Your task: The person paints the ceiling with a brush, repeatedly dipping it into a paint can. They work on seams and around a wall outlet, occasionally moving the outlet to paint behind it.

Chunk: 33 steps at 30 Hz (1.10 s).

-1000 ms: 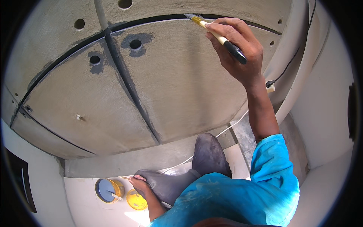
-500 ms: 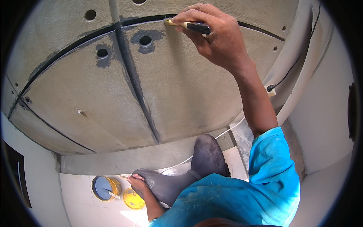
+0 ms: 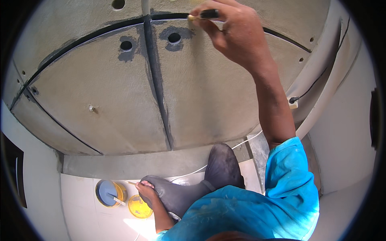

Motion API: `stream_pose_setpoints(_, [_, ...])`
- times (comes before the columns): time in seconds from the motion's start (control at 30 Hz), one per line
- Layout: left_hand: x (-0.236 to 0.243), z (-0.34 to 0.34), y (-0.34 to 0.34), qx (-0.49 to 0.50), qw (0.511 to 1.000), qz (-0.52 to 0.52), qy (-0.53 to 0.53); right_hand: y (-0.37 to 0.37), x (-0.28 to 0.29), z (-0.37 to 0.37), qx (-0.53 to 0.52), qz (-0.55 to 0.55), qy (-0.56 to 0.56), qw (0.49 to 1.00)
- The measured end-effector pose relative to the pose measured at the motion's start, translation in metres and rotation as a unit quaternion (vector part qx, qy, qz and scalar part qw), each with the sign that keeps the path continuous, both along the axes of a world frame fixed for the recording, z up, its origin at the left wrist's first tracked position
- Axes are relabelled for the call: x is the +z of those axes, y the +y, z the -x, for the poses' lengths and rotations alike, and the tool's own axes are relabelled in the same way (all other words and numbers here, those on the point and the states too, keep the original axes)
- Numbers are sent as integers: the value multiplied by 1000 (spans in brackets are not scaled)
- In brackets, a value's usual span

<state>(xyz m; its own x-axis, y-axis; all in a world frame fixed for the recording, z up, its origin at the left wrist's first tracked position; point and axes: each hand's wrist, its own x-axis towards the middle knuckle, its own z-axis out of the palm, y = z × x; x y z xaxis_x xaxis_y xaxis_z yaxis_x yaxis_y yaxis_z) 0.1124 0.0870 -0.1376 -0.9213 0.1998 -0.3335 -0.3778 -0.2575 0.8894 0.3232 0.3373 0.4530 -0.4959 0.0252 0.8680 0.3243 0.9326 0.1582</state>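
Observation:
In my right hand (image 3: 241,36), fingers pinched round it, is a small paintbrush (image 3: 209,14) with a black handle end. Its tip meets the dark horizontal groove (image 3: 171,16) high on the beige wall panels (image 3: 217,92); the bristles are mostly hidden by my fingers. A vertical dark groove (image 3: 156,76) crosses it to the left of the brush. Dark grey paint smears surround a round hole (image 3: 174,38) below the brush. Resting by my knee, my left hand (image 3: 146,189) is closed on a thin light-coloured stick (image 3: 130,182).
A yellow bucket (image 3: 122,193) of grey-blue paint stands on the tiled floor, with a flat tool (image 3: 117,200) in it. Beside it lies a yellow lid (image 3: 140,207). A white cable (image 3: 189,172) runs behind my legs; a black plug (image 3: 294,99) sits in a socket at right.
The view has shifted, so the wall appears farther right. Along the groove, my right hand and brush have moved slightly left toward the vertical groove. My left hand keeps its hold.

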Motion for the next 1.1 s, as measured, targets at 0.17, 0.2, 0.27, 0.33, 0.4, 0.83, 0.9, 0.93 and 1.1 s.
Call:
stream_pose_setpoints(0.17, [21, -5, 1, 13, 1000, -7, 3, 6, 8, 16, 23, 3, -21, 1000])
stream_pose_setpoints(0.2, [16, -4, 2, 12, 1000, -16, 6, 6, 11, 9, -4, 20, -30, 999])
stream_pose_setpoints(0.27, [6, -6, 3, 8, 1000, -15, 9, -1, 14, 9, 38, 1, -29, 999])
stream_pose_setpoints(0.33, [6, -2, 5, 7, 1000, 1, 18, -2, 16, 24, 75, -12, -33, 997])
stream_pose_setpoints(0.4, [13, -5, 4, 10, 1000, -9, 2, -2, 15, 28, 75, 83, -34, 993])
stream_pose_setpoints(0.83, [7, -3, 3, -16, 1000, -10, 0, 18, 10, 17, 106, 81, 1, 991])
stream_pose_setpoints(0.9, [6, 0, -1, 0, 1000, 11, 7, 37, 2, 4, 96, 61, 16, 993])
stream_pose_setpoints(0.93, [6, -2, 5, 2, 1000, 17, 9, 48, -3, -12, 100, 60, 35, 993])
stream_pose_setpoints(1.1, [12, -5, 7, 2, 1000, -1, 26, 52, -14, -103, -59, 24, 46, 997])
